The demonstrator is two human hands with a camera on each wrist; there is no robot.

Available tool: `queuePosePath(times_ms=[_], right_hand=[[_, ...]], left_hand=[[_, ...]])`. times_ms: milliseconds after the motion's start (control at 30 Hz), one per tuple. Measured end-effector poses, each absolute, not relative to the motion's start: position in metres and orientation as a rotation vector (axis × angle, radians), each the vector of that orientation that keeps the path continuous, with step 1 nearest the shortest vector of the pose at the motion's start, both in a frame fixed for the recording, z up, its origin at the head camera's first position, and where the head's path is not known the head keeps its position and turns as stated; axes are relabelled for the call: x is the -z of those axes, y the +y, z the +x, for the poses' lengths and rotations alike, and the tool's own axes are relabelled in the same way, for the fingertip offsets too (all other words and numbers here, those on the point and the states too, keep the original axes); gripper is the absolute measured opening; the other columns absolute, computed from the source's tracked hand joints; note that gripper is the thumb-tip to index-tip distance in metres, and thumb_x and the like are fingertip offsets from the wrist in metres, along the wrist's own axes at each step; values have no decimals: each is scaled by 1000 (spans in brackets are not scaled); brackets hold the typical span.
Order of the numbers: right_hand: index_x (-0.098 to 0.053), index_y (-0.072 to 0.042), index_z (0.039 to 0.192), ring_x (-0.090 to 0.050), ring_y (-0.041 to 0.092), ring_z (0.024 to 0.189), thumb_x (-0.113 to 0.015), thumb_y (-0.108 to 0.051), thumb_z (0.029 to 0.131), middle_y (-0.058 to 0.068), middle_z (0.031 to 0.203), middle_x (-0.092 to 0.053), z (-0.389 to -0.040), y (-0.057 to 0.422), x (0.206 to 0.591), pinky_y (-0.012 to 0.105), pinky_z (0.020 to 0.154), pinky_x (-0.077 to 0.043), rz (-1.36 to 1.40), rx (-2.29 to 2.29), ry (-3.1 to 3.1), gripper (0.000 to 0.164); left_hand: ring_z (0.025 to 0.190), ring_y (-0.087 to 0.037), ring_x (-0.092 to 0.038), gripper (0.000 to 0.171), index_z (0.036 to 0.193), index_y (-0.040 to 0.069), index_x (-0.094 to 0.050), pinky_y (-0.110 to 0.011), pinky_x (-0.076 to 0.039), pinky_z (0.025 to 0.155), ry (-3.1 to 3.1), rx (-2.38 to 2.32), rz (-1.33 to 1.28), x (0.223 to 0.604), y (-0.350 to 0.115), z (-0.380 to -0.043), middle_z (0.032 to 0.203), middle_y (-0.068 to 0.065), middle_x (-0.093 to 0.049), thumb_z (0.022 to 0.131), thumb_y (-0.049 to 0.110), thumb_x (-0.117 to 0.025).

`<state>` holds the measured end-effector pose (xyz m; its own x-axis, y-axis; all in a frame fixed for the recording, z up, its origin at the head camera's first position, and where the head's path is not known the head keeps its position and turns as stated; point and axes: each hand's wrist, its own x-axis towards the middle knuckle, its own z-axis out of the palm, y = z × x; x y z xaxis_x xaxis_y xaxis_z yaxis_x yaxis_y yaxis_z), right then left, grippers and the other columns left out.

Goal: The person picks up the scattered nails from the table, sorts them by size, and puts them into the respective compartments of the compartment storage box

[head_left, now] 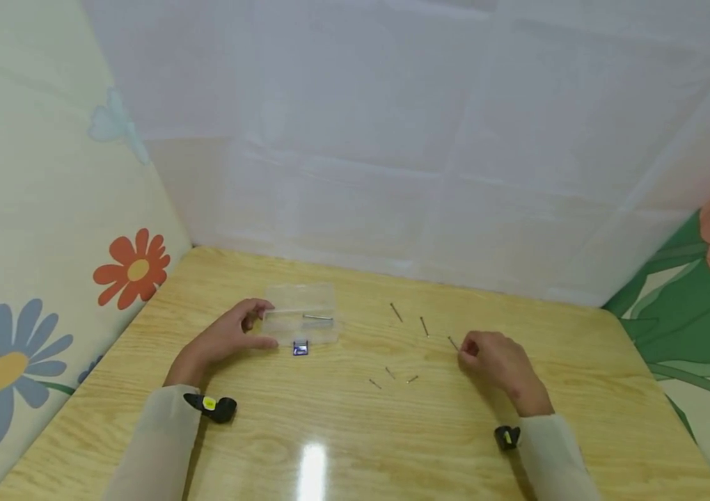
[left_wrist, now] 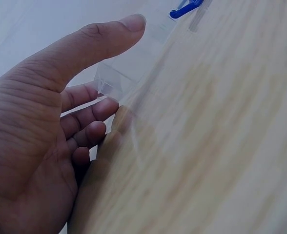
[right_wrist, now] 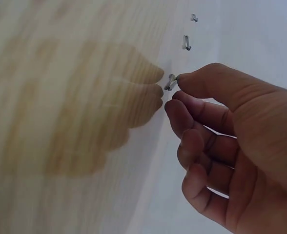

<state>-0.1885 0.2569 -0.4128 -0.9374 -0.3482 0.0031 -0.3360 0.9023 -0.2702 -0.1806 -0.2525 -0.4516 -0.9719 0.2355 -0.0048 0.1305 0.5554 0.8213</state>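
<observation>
A clear plastic box (head_left: pixel 301 336) with its lid raised lies on the table, a blue latch (head_left: pixel 301 348) at its front and one long nail (head_left: pixel 317 317) inside. My left hand (head_left: pixel 232 330) holds the box's left end, thumb at the front corner and fingers behind. In the left wrist view the fingertips (left_wrist: pixel 109 105) touch its transparent corner. My right hand (head_left: pixel 499 358) pinches the near end of a long thin metal nail (head_left: pixel 453 343). The right wrist view puts the nail (right_wrist: pixel 170 83) at the thumb tip, with the other fingers curled.
Two more long nails (head_left: pixel 424 327) lie between the box and my right hand. Nearer to me are three short nails (head_left: pixel 390 374). A white cloth wall (head_left: pixel 361 195) stands along the table's back edge, and flowered cloth (head_left: pixel 23 278) hangs at the sides.
</observation>
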Motion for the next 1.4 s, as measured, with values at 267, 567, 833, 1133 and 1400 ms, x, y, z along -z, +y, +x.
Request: queuePosePath(times_ms=[267, 567, 833, 1133, 1400], right_hand=[[-74, -11, 91, -56, 13, 68, -68, -9, 90, -2, 82, -66, -194, 256, 414, 36, 64, -49, -545, 418, 3021, 6], [-70, -10, 82, -49, 15, 62, -67, -5, 88, -4, 72, -59, -196, 252, 416, 33, 59, -41, -566, 405, 3017, 8], [-66, -12, 77, -49, 14, 62, -66, -6, 86, -4, 71, -58, -196, 253, 416, 34, 60, -42, -601, 393, 3007, 11], [-69, -12, 82, -52, 11, 63, -68, -10, 86, -4, 77, -64, -195, 254, 416, 35, 60, -49, -676, 300, 3008, 5], [-70, -12, 83, -54, 11, 65, -68, -12, 86, -4, 80, -66, -194, 255, 416, 37, 62, -50, -649, 296, 2993, 4]], left_hand=[[97, -26, -42, 74, 140, 4, -51, -42, -36, 80, 2666, -1410, 311, 454, -253, -181, 111, -11, -46, 83, 33, -89], [96, -26, -42, 73, 139, 4, -52, -41, -37, 80, 2670, -1409, 330, 457, -254, -183, 110, -11, -46, 83, 32, -89], [95, -26, -42, 72, 137, 3, -52, -40, -36, 81, 2647, -1454, 351, 457, -253, -184, 111, -11, -47, 82, 30, -90], [92, -26, -41, 70, 137, 3, -53, -38, -36, 78, 2636, -1479, 378, 457, -251, -183, 109, -11, -46, 82, 27, -89], [93, -26, -41, 71, 137, 4, -53, -39, -36, 79, 2641, -1468, 355, 458, -252, -183, 109, -11, -46, 82, 28, -90]])
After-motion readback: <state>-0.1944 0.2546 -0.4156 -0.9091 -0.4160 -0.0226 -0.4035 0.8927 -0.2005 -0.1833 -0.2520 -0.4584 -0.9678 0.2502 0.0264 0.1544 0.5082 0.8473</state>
